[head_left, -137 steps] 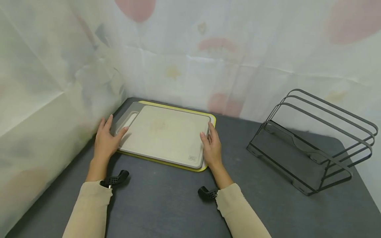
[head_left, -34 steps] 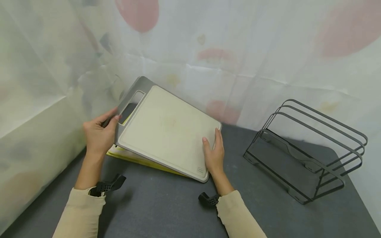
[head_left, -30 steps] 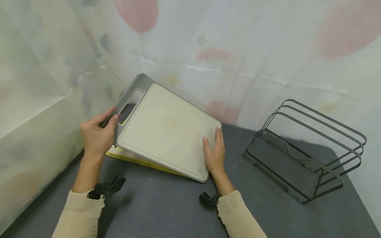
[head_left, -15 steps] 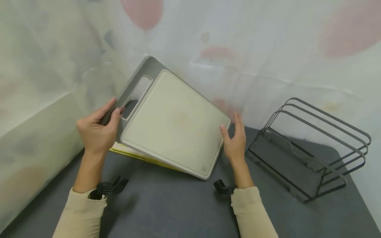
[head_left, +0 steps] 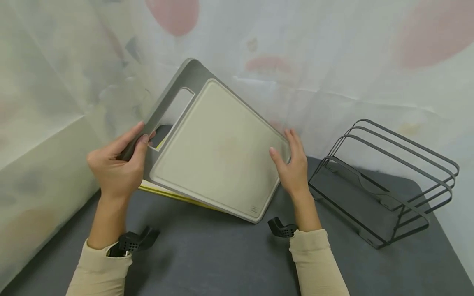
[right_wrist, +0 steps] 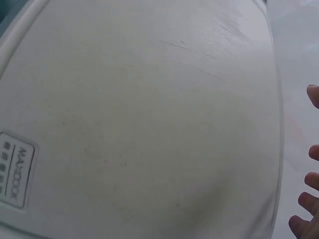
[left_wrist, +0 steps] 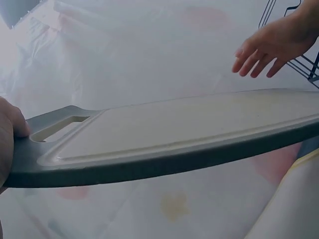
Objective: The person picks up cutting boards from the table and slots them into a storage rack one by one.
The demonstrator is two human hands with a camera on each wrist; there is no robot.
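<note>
- Draped behind and to the left hung a pale translucent sheet (head_left: pixel 333 74) with faint pink blotches, closing off the dark grey surface (head_left: pixel 222 255).
- Across that surface, the biggest thing in hand was the grey cutting board (head_left: pixel 218 152), lifted clear and tilted, its handle end high toward the sheet and its low corner near the surface; a small printed label sat at that low corner.
- Well to the right stood a dark wire rack (head_left: pixel 385 181) with three slanted loops, apart from the board.
- Under the raised board lay a yellow-edged board (head_left: pixel 174 194), flat on the surface, only its front edge showing.
- At the handle end, the left hand (head_left: pixel 116 168) gripped the grey board, thumb on top beside the handle slot and fingers curled round the edge.
- At the opposite side, the right hand (head_left: pixel 292 164) was spread, fingers straight and loosely apart, just at the board's right edge; whether it touched could not be told, and the left wrist view showed it above the far edge.
</note>
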